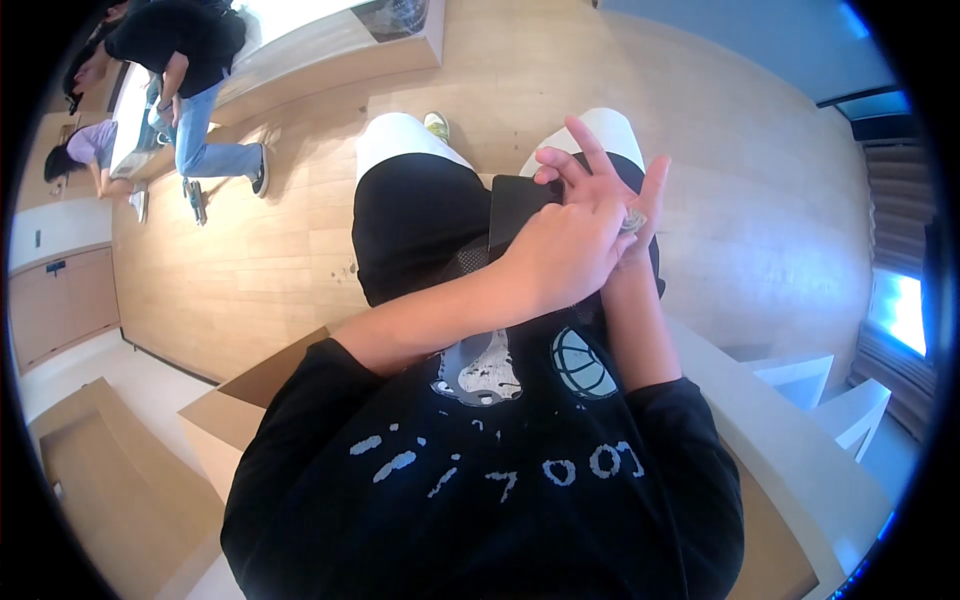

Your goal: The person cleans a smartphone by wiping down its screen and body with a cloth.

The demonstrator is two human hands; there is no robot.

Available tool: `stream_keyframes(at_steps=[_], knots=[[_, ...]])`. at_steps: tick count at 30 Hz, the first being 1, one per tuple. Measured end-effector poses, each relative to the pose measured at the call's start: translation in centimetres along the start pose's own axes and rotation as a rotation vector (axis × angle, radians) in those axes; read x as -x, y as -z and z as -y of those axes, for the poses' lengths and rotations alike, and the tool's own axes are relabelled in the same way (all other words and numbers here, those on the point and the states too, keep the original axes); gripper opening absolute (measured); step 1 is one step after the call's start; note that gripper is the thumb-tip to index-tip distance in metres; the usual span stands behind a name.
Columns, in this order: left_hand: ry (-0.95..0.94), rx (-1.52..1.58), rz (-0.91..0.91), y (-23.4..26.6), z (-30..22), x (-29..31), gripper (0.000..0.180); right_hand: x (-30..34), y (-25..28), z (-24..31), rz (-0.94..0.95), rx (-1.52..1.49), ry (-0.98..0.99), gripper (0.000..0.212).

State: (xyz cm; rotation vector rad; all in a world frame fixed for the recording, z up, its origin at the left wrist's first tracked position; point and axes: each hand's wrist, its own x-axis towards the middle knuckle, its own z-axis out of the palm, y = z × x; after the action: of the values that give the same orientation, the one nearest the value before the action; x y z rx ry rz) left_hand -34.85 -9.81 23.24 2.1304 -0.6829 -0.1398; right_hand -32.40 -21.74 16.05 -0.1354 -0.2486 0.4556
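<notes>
- Your left hand (565, 250) lies across your lap, just below the dark flat case (515, 205), with its back turned up to the camera
- Its fingers curl forward over your right hand, so you cannot tell from here how tightly they close or what they press on
- Your right hand (625, 205) sits just right of the dark flat case, mostly covered by the left hand
- Three of its fingers (585, 145) stand up and spread apart, pointing away from your body, so that hand is largely open
- A small greyish crumpled thing (633, 221) shows between the two hands, right of the case; which fingers pinch it is hidden, and its kind is too small to tell
- The dark flat case rests on your black shorts (410, 230), over your thighs, its upper edge clear and its lower right corner under the left hand
- A strip of dark mesh (462, 262) lies just below the case, against your left wrist
- Your white trouser legs (400, 135) run on beyond the case, toward a yellow-green shoe (436, 125)
- The light wood floor (280, 250) spreads left of the case
- Far to the upper left of the case, a person in a black top and jeans (185, 70) bends at a pale counter (330, 40)
- Another person in a lilac top (90, 150) crouches beside them
- White chairs (830, 390) stand to the lower right of the case
</notes>
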Motion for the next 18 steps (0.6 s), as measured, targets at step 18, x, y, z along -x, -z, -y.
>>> stream_keyframes(at_steps=[18], knots=[[0.108,-0.002,0.405,0.0,-0.7,1.8,0.023,0.4,0.2,-0.4,-0.172,0.027,0.044,0.113]])
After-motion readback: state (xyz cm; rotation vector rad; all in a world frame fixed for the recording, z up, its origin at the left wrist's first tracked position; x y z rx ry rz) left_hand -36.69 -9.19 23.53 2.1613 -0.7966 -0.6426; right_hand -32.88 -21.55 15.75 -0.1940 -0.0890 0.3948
